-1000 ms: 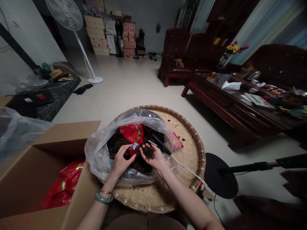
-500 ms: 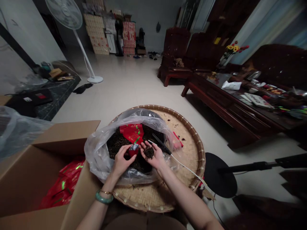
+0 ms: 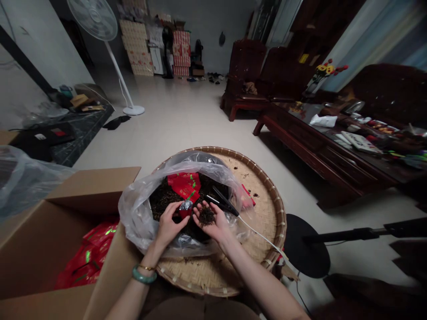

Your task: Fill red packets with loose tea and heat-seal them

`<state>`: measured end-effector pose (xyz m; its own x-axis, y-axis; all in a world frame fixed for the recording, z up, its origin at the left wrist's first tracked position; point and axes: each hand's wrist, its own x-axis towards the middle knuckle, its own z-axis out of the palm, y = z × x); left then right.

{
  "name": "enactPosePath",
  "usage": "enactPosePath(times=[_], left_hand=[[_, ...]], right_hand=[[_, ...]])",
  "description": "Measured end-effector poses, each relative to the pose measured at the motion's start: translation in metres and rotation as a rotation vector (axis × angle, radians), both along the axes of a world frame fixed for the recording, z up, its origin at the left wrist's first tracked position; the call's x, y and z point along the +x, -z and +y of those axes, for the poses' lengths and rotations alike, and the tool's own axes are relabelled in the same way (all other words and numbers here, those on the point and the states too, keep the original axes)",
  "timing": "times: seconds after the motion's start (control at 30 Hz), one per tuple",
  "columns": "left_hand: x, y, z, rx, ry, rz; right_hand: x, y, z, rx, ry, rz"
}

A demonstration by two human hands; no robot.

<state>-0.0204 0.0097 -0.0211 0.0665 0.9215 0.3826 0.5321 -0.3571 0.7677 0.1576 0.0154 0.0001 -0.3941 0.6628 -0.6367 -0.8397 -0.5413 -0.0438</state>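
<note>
Between thumb and fingers, my left hand (image 3: 169, 223) holds a small red packet (image 3: 184, 212) upright, its silvery inside showing at the open top. Close beside it, my right hand (image 3: 213, 222) is palm up, cupping a clump of dark dried leaves (image 3: 206, 215), like tea. Both hands are over a clear plastic bag (image 3: 135, 204) filled with the same leaves (image 3: 162, 195). Flat red packets (image 3: 183, 183) with green marks lie on the leaves. A black tong-like tool (image 3: 224, 202) with a white cord rests at the bag's right side.
The bag stands on a round woven bamboo tray (image 3: 267, 195) with scattered leaves and a red packet (image 3: 248, 195). At left, an open cardboard box (image 3: 110, 262) holds several red packets (image 3: 90, 253). A black round stand base (image 3: 307, 244) is right; a wooden table (image 3: 320, 155) lies beyond.
My right hand has shifted slightly, its fingers lower and nearer the packet, with the leaves spread more across the palm. My left hand keeps its hold on the packet.
</note>
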Motion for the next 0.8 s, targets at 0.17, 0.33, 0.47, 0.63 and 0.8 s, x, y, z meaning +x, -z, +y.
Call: enactPosePath(times=[0.17, 0.33, 0.47, 0.63, 0.8], left_hand=[[0.000, -0.001, -0.001, 0.000, 0.014, -0.008], [-0.001, 0.000, 0.000, 0.004, 0.004, -0.018], [-0.001, 0.000, 0.000, 0.011, -0.003, -0.014], [0.001, 0.000, -0.001, 0.000, -0.004, -0.024], [0.001, 0.000, -0.002, -0.019, -0.001, -0.025]], right_hand=[[0.000, -0.003, 0.003, 0.026, -0.012, 0.007], [-0.002, 0.008, 0.002, 0.000, -0.020, 0.001], [-0.001, 0.008, 0.003, 0.071, 0.019, 0.015], [0.001, 0.000, 0.005, 0.133, 0.035, 0.026], [-0.001, 0.001, 0.008, 0.200, 0.025, 0.014]])
